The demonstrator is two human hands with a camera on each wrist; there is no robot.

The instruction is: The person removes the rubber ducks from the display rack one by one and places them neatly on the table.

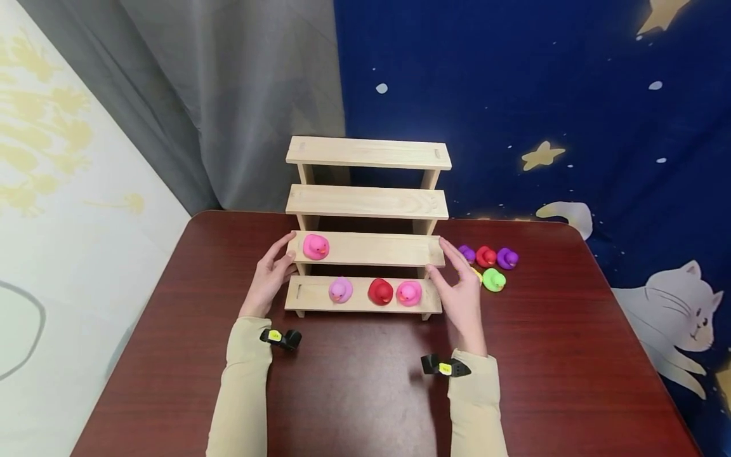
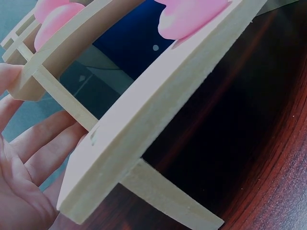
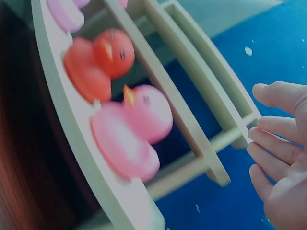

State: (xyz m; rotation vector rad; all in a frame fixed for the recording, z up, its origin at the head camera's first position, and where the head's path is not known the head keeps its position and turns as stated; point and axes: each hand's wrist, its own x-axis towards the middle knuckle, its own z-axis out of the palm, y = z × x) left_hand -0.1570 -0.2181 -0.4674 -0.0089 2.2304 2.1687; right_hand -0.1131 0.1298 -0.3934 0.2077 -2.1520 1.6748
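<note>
A stepped wooden stand (image 1: 368, 201) with stacked shelves stands between my two hands. At the left end of its second-lowest shelf is my left hand (image 1: 268, 279), fingertips touching the board's end and the fingers loosely extended. My right hand (image 1: 464, 308) is beside the right end of the same shelf; in the right wrist view its fingers look nearly straight and grip nothing. One pink rubber duck (image 1: 316, 247) sits on that shelf near the left. The lowest shelf carries a lilac duck (image 1: 340, 289), a red duck (image 3: 93, 64) and another pink duck (image 3: 129, 132).
Right of the stand, several more ducks rest on the dark red table (image 1: 559, 317): a red one (image 1: 486, 256), a green one (image 1: 493, 280), purple ones (image 1: 507, 258) and a yellow one partly behind my right hand. A grey curtain (image 1: 257, 95) and blue curtain (image 1: 457, 95) hang behind.
</note>
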